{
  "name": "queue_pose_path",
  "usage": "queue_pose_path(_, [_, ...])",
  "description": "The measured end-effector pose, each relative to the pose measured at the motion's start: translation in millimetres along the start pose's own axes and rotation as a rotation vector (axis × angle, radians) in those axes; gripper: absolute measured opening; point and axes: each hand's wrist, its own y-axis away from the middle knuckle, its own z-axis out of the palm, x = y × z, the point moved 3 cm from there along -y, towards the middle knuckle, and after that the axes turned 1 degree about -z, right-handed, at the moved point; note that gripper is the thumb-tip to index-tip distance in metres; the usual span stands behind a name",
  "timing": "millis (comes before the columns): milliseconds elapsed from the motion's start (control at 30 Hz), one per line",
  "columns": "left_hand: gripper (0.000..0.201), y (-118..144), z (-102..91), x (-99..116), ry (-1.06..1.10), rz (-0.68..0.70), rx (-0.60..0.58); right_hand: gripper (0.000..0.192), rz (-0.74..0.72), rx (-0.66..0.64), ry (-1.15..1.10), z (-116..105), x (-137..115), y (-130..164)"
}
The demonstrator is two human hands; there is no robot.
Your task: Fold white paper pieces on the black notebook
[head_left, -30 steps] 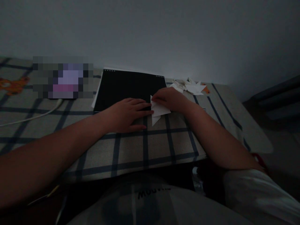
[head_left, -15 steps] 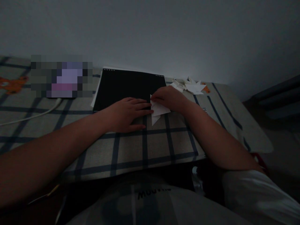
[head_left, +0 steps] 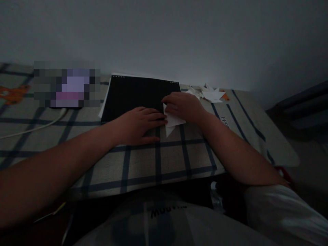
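A piece of folded white paper (head_left: 175, 119) with pointed corners lies at the near right corner of the black pad. My left hand (head_left: 140, 125) rests palm down to its left, fingers stretched out, with the fingertips at the paper's left edge. From the right, my right hand (head_left: 183, 106) lies over the upper part of the paper and hides some of it. Its fingers are apart, the upper ones reaching past the paper's top left corner over the pad.
A black pad (head_left: 138, 97) with punched holes lies over white sheets. Several folded white paper pieces (head_left: 211, 94) lie behind my right hand. At the left are a blurred-out phone-like device (head_left: 74, 85) and a white cable (head_left: 38, 128) on the checked tablecloth (head_left: 143, 160).
My right hand's upper fingers have lifted from the paper's top corner and stretched left over the pad. My left hand and the paper stay nearly in place.
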Motion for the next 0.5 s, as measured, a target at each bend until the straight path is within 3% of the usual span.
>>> queue_pose_path(100, [0.067,1,-1.5,2,-0.017,-0.010,-0.006,0.038,-0.060,0.095,0.017,-14,-1,6])
queue_pose_path(167, [0.070,1,-2.6,3,-0.048,-0.044,-0.013,0.028,-0.161,0.131,0.009,-21,-4,11])
queue_pose_path(300, [0.077,1,-2.5,3,-0.106,-0.122,0.001,0.031,-0.294,0.064,-0.008,-17,-18,17])
queue_pose_path(400, [0.078,1,0.2,2,-0.126,-0.149,0.012,0.031,-0.280,-0.022,-0.014,-6,-26,15])
queue_pose_path(500, [0.078,2,1.4,2,-0.130,-0.169,0.019,0.029,-0.164,-0.063,-0.051,4,-24,11])
